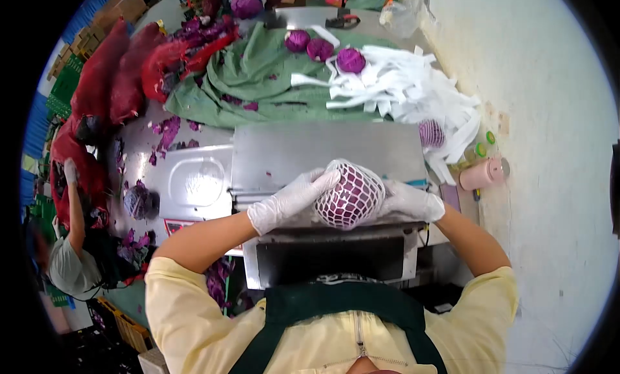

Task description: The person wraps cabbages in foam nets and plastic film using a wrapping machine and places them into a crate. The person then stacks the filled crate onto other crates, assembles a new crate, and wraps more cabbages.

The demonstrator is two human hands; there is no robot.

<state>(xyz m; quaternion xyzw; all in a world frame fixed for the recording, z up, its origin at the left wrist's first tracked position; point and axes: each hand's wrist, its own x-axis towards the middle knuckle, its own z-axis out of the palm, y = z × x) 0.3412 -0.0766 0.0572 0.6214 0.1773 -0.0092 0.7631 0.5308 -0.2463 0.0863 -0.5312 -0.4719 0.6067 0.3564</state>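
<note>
A purple cabbage [349, 196] in a white foam net hangs over the front edge of a metal machine [323, 151]. My left hand [294, 198], in a thin white glove, grips its left side, with the fingers on the net's upper left. At the cabbage's right side, my gloved right hand [413, 199] closes on the net; some of its fingertips are hidden behind the cabbage. Beyond the machine, three bare purple cabbages [351, 60] lie by a pile of white foam nets [403, 83]. Another netted cabbage [431, 134] rests at the pile's near edge.
Red mesh sacks [97, 83] line the left side, where a co-worker [71, 264] reaches toward them. A green cloth [258, 83] covers the table's back. A loose cabbage [138, 201] lies left of a metal tray [196, 180]. At right, a pink bottle [481, 174] stands near the wall [549, 148].
</note>
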